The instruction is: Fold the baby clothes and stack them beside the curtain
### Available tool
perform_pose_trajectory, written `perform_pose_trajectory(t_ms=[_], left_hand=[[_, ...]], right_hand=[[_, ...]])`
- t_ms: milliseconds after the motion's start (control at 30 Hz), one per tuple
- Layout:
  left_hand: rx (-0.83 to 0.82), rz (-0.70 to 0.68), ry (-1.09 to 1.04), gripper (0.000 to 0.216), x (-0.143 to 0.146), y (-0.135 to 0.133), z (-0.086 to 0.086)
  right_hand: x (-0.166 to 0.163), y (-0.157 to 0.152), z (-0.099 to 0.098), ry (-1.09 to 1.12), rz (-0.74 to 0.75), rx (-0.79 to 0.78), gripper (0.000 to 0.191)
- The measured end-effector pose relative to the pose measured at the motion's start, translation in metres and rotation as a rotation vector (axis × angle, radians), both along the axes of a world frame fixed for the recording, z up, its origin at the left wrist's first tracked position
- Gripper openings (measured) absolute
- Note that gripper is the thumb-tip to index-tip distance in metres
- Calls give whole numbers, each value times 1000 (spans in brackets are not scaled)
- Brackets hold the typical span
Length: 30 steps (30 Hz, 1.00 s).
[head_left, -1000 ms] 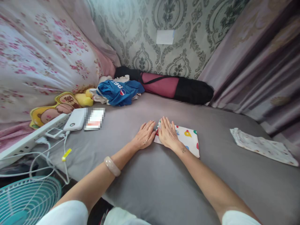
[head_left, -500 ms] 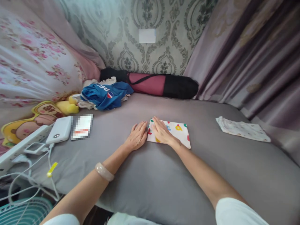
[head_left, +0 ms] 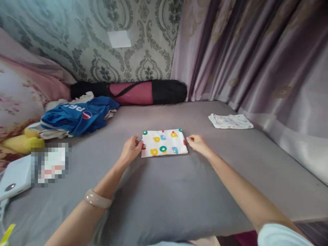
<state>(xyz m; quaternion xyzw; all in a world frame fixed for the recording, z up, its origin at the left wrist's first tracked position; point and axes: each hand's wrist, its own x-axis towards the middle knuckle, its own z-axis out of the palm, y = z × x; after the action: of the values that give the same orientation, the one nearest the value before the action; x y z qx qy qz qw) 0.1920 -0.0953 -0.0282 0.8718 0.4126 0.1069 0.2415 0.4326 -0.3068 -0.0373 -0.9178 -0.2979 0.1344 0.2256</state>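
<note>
A folded white cloth (head_left: 169, 143) printed with colourful letter-like shapes lies flat on the grey bed sheet (head_left: 164, 191), in front of me. My left hand (head_left: 131, 149) is at its left edge, fingers curled and the thumb and fingertips against the border. Across from it, my right hand (head_left: 198, 144) sits just off the right edge. Its fingers are drawn together in a pinch, and a thin gap shows between them and the cloth. Farther right lies a second folded white cloth (head_left: 230, 121) with small dark prints, apart from both hands.
A blue garment (head_left: 77, 116) lies bunched with pale clothes at the left. Behind stretches a long black and maroon bag (head_left: 135, 93) along the patterned wall. A white power bank (head_left: 16, 176), a blurred item (head_left: 52, 164) and a yellow plush (head_left: 20, 143) are at left. Curtains (head_left: 230, 51) hang on the right.
My view has turned right. My right hand has come off the top of the printed cloth to its right side, fingers now pinched. The left hand's fingers have curled at the left edge.
</note>
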Motion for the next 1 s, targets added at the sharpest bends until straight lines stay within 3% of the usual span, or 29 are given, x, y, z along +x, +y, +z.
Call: perform_pose_trajectory(t_ms=[133,200,467,567,800,900,1000], left_hand=[[-66,55,89,45,16,-1,6],[-83,50,113,42,19,4,4],[-253,51,-12,43,30,20,-11],[-292,51,-66,42,33,16,-12],[-142,-85,-119,27,31,12,-10],[-289,24,-210,22,31,7,-4],[-626,243,-337,27,35,0,4]], right_hand=[[-16,13,5,5,-6,-41,26],[-17,16,6,132,-25,-30,27],[-15,17,7,317,-54,-3,30],[-20,15,8,240,-15,21,26],[-33,8,10,1,112,82,23],[-32,11,9,88,92,194,18],[-31,13,9,306,-19,346,11]])
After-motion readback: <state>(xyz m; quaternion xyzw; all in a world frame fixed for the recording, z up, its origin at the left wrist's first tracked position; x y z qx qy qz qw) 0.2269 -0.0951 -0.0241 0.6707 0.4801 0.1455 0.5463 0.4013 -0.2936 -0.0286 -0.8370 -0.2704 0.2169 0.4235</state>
